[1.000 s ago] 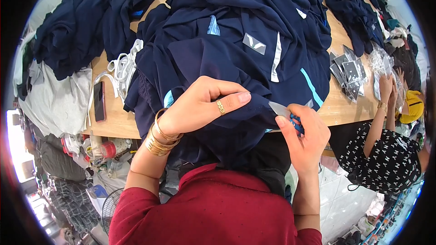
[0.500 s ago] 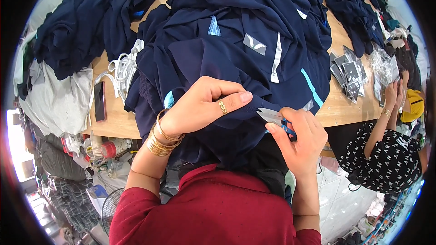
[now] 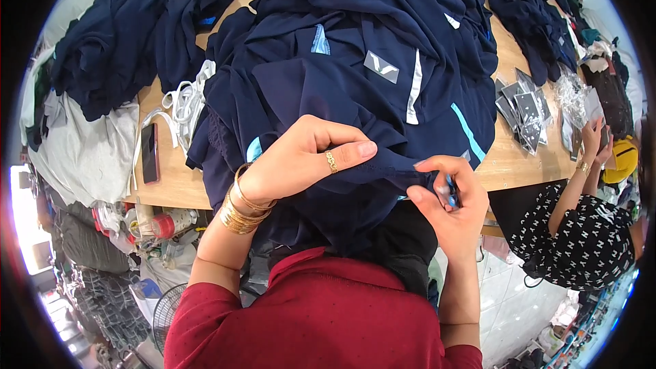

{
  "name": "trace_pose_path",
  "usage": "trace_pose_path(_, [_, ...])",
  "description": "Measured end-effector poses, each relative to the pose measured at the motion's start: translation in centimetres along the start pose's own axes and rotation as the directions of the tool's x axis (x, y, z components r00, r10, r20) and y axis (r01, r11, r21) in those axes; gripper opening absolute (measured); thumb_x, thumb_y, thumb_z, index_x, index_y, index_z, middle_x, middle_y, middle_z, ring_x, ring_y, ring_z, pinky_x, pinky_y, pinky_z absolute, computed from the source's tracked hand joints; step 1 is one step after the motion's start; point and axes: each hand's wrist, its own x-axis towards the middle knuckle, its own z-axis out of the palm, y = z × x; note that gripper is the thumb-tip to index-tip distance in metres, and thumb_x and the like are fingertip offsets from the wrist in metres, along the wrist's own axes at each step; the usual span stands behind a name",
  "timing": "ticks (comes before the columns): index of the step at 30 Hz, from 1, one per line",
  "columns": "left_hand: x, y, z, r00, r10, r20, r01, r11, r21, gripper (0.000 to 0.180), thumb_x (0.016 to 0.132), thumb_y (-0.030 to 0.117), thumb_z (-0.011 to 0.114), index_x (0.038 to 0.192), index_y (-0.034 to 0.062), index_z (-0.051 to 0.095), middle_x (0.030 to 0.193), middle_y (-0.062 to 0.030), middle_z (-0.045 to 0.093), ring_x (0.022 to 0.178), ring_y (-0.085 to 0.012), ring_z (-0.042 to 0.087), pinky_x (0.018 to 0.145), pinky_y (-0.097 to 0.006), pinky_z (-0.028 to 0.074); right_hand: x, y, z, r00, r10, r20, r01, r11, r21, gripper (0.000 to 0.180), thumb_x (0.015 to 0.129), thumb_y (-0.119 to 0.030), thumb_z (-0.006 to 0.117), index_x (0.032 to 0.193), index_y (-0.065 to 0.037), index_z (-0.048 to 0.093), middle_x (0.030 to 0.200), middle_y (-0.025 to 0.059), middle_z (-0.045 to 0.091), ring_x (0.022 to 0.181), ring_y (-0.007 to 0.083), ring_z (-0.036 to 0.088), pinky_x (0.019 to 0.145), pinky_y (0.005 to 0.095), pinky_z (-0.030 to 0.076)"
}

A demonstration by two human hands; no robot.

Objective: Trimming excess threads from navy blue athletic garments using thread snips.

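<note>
My left hand (image 3: 301,157) pinches the navy garment (image 3: 342,116) between thumb and fingers, a seam showing just beyond the thumb tip. Inside my curled right hand (image 3: 454,195) are the blue-handled thread snips (image 3: 447,193), their blades mostly hidden by the fingers. The right thumb and forefinger are at the edge of the cloth; whether they pinch it I cannot tell. Navy fabric runs between both hands. The garment carries a small grey patch (image 3: 381,66), a white strip (image 3: 414,89) and a light blue strip (image 3: 469,131).
Left on the wooden table (image 3: 178,195) lie a phone (image 3: 149,154), a coil of white tape (image 3: 188,102) and a navy garment pile (image 3: 130,48). At right are dark packaged tags (image 3: 526,113) and clear plastic bags (image 3: 574,99). Beyond them, a co-worker's hands (image 3: 593,143) hold something grey.
The snips' blades have turned back into my right palm, and the thumb and forefinger have come to the cloth's edge. My left hand has barely moved. The co-worker's hands have shifted.
</note>
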Motion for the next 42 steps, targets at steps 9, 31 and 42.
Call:
trace_pose_path(9, [0.1,0.3,0.4,1.0,0.001,0.01,-0.001,1.0,-0.022,0.025,0.091,0.018,0.057,0.085,-0.0052,0.061,0.064,0.0074,0.044,0.062,-0.0006,0.034,0.052,-0.018,0.03,1.1,-1.0,0.9,0.991,-0.133,0.028,0.135,0.986,-0.098,0.025,0.065,-0.001,0.07,0.088,-0.009,0.065,0.066,0.0024,0.057,0.049,0.0106,0.048,0.044,0.0228,0.034])
trace_pose_path(31, [0.2,0.2,0.5,0.999,0.037,0.038,-0.036,0.999,-0.013,0.024,0.09,0.018,0.057,0.086,-0.0054,0.061,0.065,0.0059,0.048,0.063,-0.0011,0.038,0.055,-0.019,0.035,1.5,-0.6,0.9,0.953,0.261,0.156,-0.301,0.888,0.349,0.007,0.08,-0.002,0.062,0.082,-0.001,0.056,0.072,-0.0039,0.053,0.064,0.0013,0.043,0.059,0.0169,0.035])
trace_pose_path(42, [0.1,-0.2,-0.7,0.992,0.066,-0.109,-0.061,0.997,0.049,0.023,0.089,0.016,0.058,0.089,-0.0064,0.063,0.072,0.0047,0.057,0.071,-0.0005,0.046,0.064,-0.018,0.04,0.3,0.0,-2.3,0.859,0.164,0.484,-0.359,0.869,0.342,0.006,0.075,0.0,0.062,0.079,-0.001,0.057,0.074,-0.001,0.056,0.068,0.0037,0.049,0.062,0.019,0.038])
